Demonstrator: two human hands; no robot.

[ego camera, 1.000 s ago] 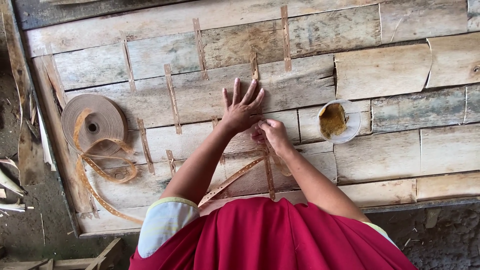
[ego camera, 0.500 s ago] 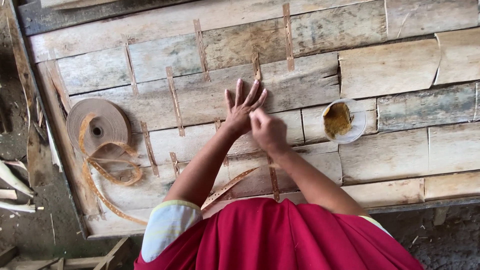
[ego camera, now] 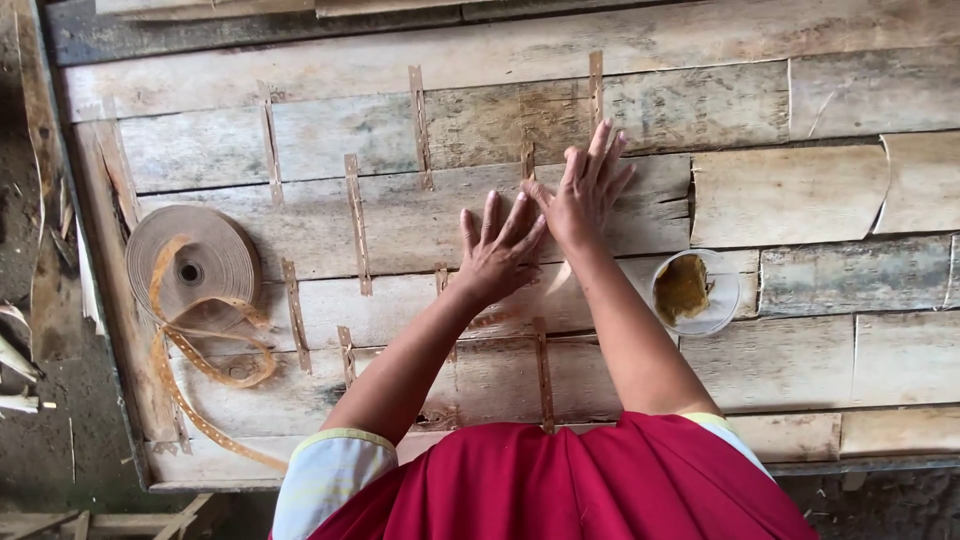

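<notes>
Both my hands lie flat, fingers spread, on a work surface of pale veneer sheets. My left hand presses the sheet near the middle. My right hand rests just beyond it, over a thin brown perforated tape strip that runs across a seam between sheets. Several similar tape strips cross other seams. Neither hand holds anything.
A roll of brown perforated tape lies at the left, its loose end curling toward the near edge. A small clear bowl of brown paste stands to the right of my right arm. Dirt ground with scraps shows at the far left.
My right hand has moved away from me, from beside the left hand to above it, and opened flat. My left hand stays pressed on the sheet.
</notes>
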